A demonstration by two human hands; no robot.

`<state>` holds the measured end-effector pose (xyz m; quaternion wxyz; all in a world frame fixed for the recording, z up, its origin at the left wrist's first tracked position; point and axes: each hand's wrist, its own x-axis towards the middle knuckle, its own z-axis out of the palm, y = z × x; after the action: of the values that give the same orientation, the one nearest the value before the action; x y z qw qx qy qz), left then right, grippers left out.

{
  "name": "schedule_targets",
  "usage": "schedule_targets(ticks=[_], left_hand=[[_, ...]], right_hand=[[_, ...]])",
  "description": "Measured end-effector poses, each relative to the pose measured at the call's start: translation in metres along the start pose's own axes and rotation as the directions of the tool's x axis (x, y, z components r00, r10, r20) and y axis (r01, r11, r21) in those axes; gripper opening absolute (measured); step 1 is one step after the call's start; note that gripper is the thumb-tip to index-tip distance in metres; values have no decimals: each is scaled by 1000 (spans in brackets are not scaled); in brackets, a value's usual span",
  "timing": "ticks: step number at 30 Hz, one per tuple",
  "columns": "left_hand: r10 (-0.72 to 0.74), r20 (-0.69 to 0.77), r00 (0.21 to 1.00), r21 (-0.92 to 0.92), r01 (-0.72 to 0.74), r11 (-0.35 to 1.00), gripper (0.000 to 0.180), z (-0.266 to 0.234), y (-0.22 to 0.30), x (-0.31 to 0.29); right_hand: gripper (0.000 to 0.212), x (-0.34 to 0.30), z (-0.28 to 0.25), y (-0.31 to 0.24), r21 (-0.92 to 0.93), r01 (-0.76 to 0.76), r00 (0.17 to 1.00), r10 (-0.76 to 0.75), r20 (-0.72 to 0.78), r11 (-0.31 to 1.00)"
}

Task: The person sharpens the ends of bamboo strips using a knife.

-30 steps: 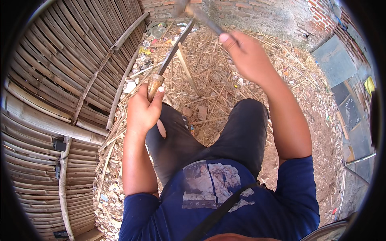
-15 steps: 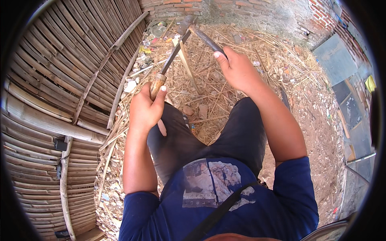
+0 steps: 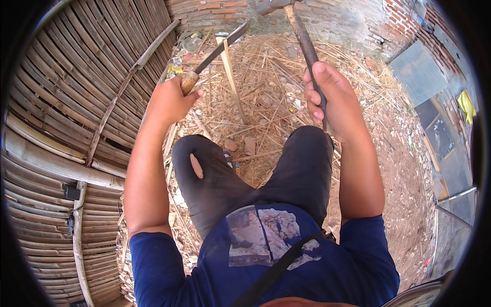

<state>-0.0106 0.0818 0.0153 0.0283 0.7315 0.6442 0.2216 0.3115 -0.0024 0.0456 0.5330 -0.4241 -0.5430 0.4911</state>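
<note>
left hand [image 3: 171, 100]: gripping tight on the knife [image 3: 217, 51], holding its blade against the bamboo stick [image 3: 231, 77] to split it.
right hand [image 3: 332, 100]: squeezing the hammer [image 3: 302, 36], lifting it high for hitting.

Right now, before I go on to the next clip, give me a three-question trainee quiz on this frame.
1. True or false: the left hand grips a wooden-handled blade.
2. What does the right hand hold? A) a hammer by its dark handle B) a bottle C) nothing
3. Fill in: the blade's edge meets the top of an upright pale ______.

Key: 1 true; 2 A; 3 bamboo strip, standing in front of the knees on straw-littered ground, beside a bamboo fence.
</note>
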Motion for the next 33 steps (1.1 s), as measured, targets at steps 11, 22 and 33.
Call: schedule_targets(ticks=[11, 22, 33], left_hand=[[53, -18, 998, 6, -53, 999, 43, 18, 24, 2], [81, -31, 996, 10, -80, 997, 37, 27, 37, -13], [90, -67, 994, 4, -90, 996, 36, 36, 36, -20]], right_hand=[[42, -4, 2, -4, -190, 281, 945, -306, -113, 941], [50, 28, -16, 62, -658, 82, 966, -223, -134, 749], [49, 32, -14, 76, -775, 126, 905, -391, -165, 619]])
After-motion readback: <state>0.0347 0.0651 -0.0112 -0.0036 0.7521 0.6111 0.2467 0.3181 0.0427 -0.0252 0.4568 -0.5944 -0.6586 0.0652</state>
